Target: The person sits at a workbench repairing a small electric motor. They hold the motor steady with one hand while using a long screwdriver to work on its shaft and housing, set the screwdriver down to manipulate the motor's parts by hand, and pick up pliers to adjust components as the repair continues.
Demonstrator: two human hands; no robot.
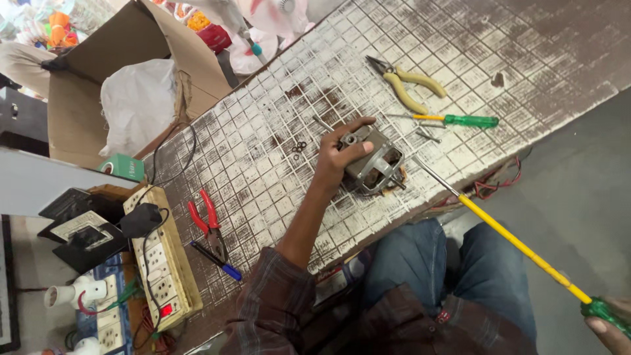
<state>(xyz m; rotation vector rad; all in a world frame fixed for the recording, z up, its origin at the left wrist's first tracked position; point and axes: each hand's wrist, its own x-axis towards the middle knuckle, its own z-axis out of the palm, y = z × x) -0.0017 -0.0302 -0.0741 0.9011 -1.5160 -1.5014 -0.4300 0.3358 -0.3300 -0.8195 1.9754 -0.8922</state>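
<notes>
White grid-patterned bench (276, 125): left hand (338, 154) grips grey metal motor frame (374, 164); right hand (608, 329) clasps long yellow-shafted, green-handled screwdriver (519, 244) at the handle.

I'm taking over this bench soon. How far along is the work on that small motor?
Done: small rings and loose pins already lie on the table. In hand: the left hand steadies the motor, and the right hand holds a long yellow screwdriver whose tip is near it. Left: its metal frame is still on.
</notes>
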